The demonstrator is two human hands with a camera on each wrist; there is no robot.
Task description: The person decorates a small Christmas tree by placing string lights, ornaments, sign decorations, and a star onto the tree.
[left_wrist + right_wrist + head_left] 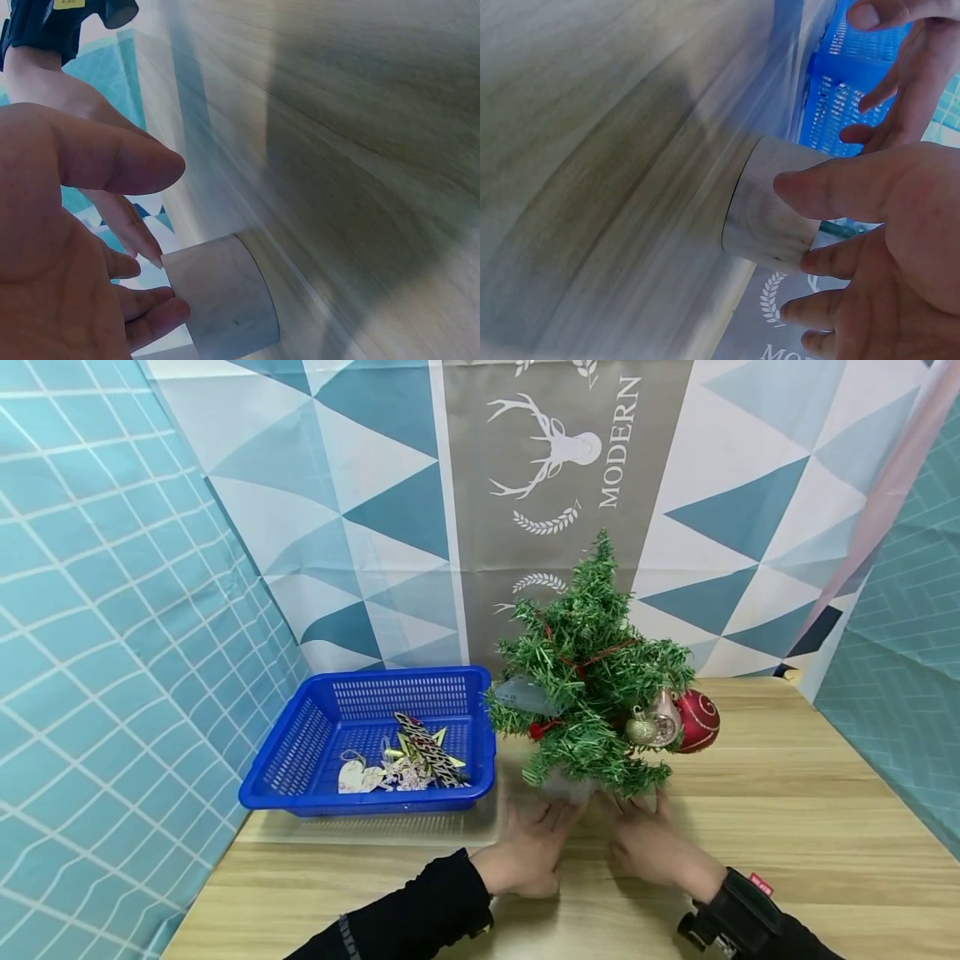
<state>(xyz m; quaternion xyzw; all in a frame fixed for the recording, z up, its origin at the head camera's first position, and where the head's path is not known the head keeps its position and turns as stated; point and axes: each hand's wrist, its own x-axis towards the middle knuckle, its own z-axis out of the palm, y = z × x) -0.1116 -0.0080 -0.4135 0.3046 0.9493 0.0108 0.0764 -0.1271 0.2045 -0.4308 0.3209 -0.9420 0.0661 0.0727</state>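
Note:
A small green Christmas tree (592, 668) stands upright on the wooden table in a pale round base (225, 296). On its right side hang a red bauble (698, 722), a gold glitter ball (640, 728) and a shiny teardrop ornament (665, 720). A red string (607, 653) crosses the branches. Low at the base's left side is my left hand (528, 850), its fingertips right at the base's edge. My right hand (654, 847) is on the opposite side, thumb extended over the base in the right wrist view and fingers loosely spread. Branches partly hide its fingertips in the head view.
Left of the tree sits a blue plastic basket (258, 793). Inside lie a patterned strip (429, 748), a white cutout (358, 777) and other small ornaments. A patterned cloth (390, 468) hangs behind the table (795, 777), with blue tiled sheets at both sides.

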